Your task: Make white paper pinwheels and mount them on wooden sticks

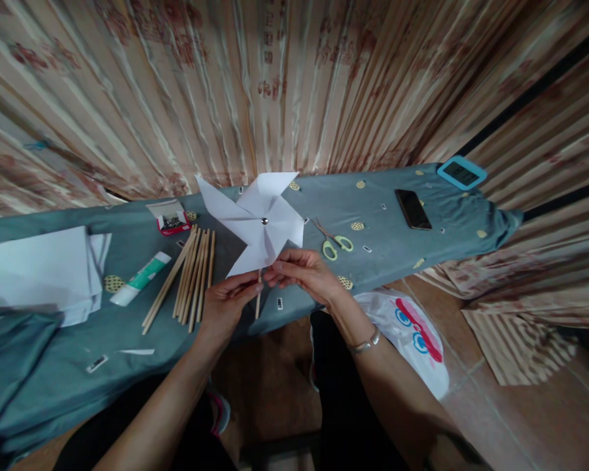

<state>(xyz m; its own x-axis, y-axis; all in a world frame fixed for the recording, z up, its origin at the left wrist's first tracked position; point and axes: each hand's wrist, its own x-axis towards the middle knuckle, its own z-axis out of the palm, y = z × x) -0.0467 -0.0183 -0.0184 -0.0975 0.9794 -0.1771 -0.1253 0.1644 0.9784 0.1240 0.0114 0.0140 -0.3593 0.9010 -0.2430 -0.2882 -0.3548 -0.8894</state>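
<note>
A white paper pinwheel with a shiny pin at its centre is held up over the table in front of me. Its thin wooden stick shows below the paper. My left hand is closed, thumb and fingers pinching at the stick just under the blades. From the other side, my right hand is closed too, its fingertips pinched at the pinwheel's lower edge beside the stick. The exact contact of the fingertips is partly hidden.
Left of the pinwheel lie several wooden sticks, a glue tube, a red box of pins and white paper sheets. To the right are scissors, a phone and a blue digital clock. Curtains hang behind.
</note>
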